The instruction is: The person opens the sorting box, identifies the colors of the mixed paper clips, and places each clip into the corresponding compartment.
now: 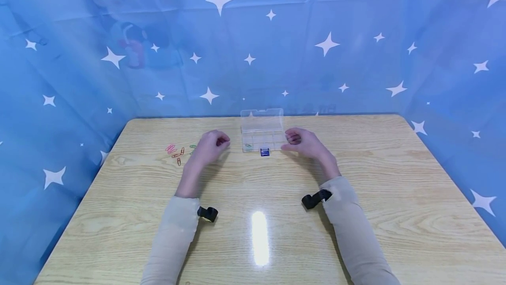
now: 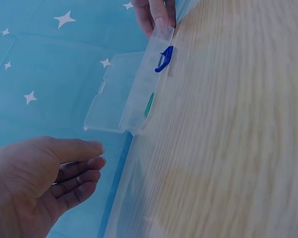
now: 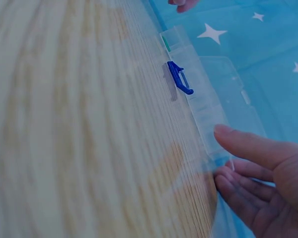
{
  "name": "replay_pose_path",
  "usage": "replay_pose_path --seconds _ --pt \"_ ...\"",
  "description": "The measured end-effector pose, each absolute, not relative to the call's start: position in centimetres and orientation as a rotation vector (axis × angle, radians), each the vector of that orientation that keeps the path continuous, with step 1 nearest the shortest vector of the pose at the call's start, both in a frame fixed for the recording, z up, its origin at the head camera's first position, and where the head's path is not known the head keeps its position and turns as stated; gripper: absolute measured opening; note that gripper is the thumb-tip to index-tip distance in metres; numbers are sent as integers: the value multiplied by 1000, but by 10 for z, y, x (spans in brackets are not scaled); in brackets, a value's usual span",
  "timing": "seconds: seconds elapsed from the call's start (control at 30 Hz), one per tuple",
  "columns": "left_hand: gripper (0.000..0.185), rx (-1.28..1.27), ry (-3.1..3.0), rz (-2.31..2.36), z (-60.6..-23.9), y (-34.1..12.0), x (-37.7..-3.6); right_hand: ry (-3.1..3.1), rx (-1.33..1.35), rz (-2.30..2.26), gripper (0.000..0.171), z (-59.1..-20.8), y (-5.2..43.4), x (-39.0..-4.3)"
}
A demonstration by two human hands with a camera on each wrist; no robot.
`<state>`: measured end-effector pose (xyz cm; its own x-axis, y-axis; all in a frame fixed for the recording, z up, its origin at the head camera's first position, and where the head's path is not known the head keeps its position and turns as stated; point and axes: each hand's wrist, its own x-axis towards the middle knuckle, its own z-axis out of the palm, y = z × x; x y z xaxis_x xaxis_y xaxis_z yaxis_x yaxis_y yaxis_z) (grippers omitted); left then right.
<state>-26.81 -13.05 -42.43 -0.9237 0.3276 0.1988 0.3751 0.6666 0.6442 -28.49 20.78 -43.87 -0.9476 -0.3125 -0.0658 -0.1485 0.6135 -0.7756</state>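
A clear plastic compartment box point(image 1: 257, 139) stands near the table's back edge, its lid point(image 1: 262, 121) raised behind it. On its front is a blue latch point(image 1: 265, 152). One green paper clip point(image 1: 248, 145) lies in the front left compartment. My right hand point(image 1: 304, 143) holds the box's right end; in the right wrist view the thumb point(image 3: 228, 136) lies against the front corner, with fingers behind the end. Left of the box, my left hand point(image 1: 211, 145) hovers with loosely bent fingers point(image 2: 82, 173), and nothing shows between thumb and fingertips.
Pink paper clips point(image 1: 171, 149), red paper clips point(image 1: 179, 161) and green paper clips point(image 1: 193, 146) lie on the wooden table point(image 1: 245, 188), left of the left hand. Behind the table hangs a blue curtain point(image 1: 276, 78) with white stars.
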Motion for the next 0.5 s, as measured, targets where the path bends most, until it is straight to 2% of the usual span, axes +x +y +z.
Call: replay_pose_path --seconds 0.5 --pt "18 -509 -2817 -1077 -421 -157 -259 2629 -403 -1252 62 -438 209 -285"
